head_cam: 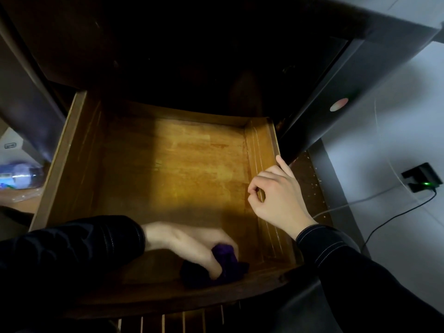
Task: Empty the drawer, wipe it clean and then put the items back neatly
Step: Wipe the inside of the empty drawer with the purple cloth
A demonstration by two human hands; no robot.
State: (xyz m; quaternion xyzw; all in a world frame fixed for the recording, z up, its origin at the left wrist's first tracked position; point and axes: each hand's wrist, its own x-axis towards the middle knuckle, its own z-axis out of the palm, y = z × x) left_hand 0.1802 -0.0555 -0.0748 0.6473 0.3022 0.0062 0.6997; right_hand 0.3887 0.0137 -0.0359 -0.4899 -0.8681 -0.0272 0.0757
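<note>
A wooden drawer (pixel 168 169) is pulled out below a dark cabinet, and nothing lies on its bare bottom. My left hand (pixel 192 243) is inside the drawer near its front wall, gripping a bunched dark purple cloth (pixel 225 265) pressed against the drawer floor. The hand looks motion-blurred. My right hand (pixel 278 195) rests on the drawer's right side wall (pixel 262 150), fingers curled over the rim and the forefinger stretched along it.
A plastic bottle (pixel 19 174) and a white box (pixel 12 145) lie on a surface at the left. At the right, a black charger with a green light (pixel 422 179) and cables (pixel 384 219) run across the pale floor. Wooden slats (pixel 173 320) show below the drawer front.
</note>
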